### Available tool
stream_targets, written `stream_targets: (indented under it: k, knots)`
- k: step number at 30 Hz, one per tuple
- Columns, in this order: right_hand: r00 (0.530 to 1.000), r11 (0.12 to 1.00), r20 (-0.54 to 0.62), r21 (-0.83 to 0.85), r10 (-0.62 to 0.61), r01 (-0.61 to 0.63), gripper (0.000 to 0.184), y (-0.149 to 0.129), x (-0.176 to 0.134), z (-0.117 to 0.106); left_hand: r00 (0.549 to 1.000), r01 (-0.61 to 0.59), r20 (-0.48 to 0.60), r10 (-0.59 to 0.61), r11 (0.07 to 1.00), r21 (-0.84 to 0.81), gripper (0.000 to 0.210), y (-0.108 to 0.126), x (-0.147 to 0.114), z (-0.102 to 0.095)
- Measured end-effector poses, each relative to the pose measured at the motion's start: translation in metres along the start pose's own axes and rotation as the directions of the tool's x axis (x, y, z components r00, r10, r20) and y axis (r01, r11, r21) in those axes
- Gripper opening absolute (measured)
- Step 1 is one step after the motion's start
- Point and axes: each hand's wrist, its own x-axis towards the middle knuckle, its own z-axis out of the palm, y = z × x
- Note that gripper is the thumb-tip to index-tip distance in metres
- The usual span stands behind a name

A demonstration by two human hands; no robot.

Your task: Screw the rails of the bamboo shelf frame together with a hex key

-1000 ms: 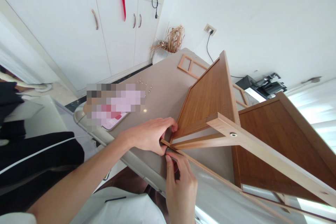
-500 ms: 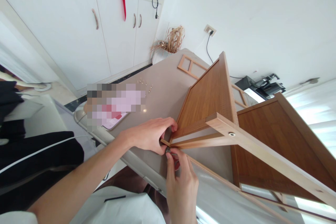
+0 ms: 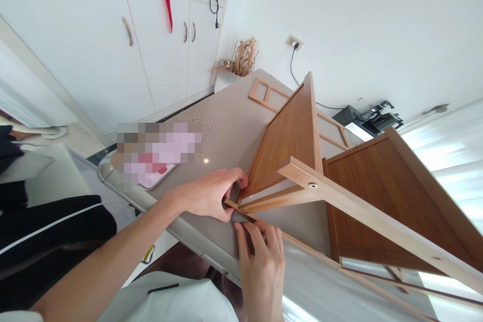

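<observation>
A wooden rack (image 3: 339,188) with broad brown panels lies tilted on the table, its pale legs slanting to the lower right. My left hand (image 3: 211,195) is closed round the near end of a narrow wooden rail (image 3: 231,204), thumb below and fingers above. Just below it, my right hand (image 3: 261,251) has bent fingers at the rail's lower side. A thin, dark, bent metal piece (image 3: 234,215), perhaps a hex key, shows between the two hands; the right fingers partly hide it. A round metal bolt head (image 3: 313,185) sits in the pale leg joint.
Several small metal fittings (image 3: 203,123) lie on the beige table (image 3: 230,126), near a phone-like item (image 3: 158,176) that is partly blurred out. A slatted wooden frame (image 3: 267,95) rests at the far edge. Beyond are dried plants (image 3: 243,58), white cabinets (image 3: 158,50) and a black appliance (image 3: 368,118).
My right fingers have shifted slightly down and away from the rail's end, spreading a little. My left hand keeps its hold. The whole view has moved slightly.
</observation>
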Motion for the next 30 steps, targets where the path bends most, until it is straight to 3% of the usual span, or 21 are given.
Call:
stream_targets:
  k: [7, 19, 30]
  knots:
    - [0.998, 0.997, 0.063, 0.072, 0.025, -0.029, 0.016, 0.0018, -0.006, 0.0002, 0.999, 0.033, -0.004, -0.033, 0.999, 0.026, 0.05, 0.0003, 0.0007, 0.0011]
    - [0.997, 0.992, 0.045, 0.109, 0.061, -0.065, 0.017, -0.0022, -0.0088, 0.0045, 0.999, 0.039, -0.021, -0.039, 0.999, -0.01, 0.05, -0.0033, -0.0003, 0.0033]
    - [0.997, 0.994, 0.074, 0.103, 0.013, -0.021, 0.018, -0.0004, -0.0081, 0.0009, 1.0, -0.004, -0.005, 0.004, 1.0, 0.0, 0.052, -0.0024, 0.0004, 0.0012]
